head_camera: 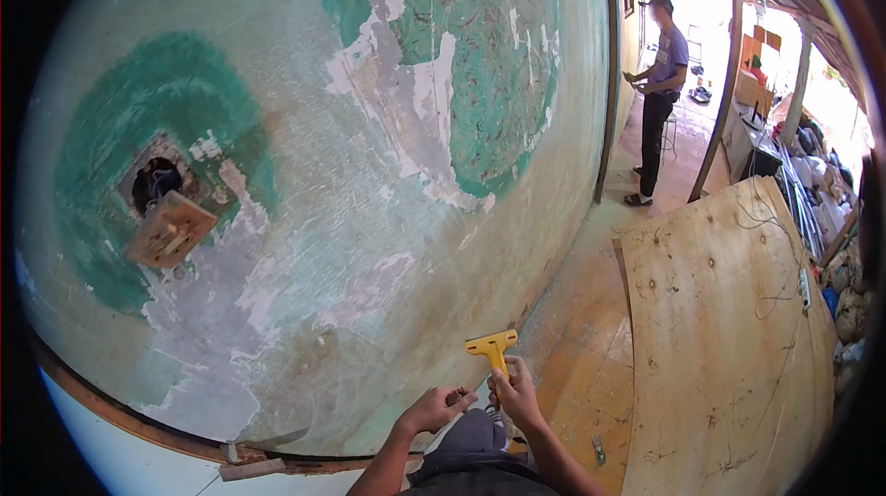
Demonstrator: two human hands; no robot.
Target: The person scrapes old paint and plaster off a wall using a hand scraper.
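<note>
My right hand (512, 389) grips the handle of a yellow plastic scraper (493, 344), its wide head pointing up and away from me. Just left of it is my left hand (437, 407), fingers curled; whether something small is in them I cannot tell. Both hands are in front of the lower part of a green painted wall (332, 233), where the paint has peeled in large grey and white patches. On the wall's left side, an electrical socket plate (172, 229) hangs loose beside an open round hole (158, 184) with wires inside.
A large plywood sheet (720, 330) lies at the right. Beside it, a small hand tool (598, 451) rests on the tiled floor (578, 385). Beyond a doorway stands another person (664, 74). Bags (820, 174) and a power strip (805, 288) are at the far right.
</note>
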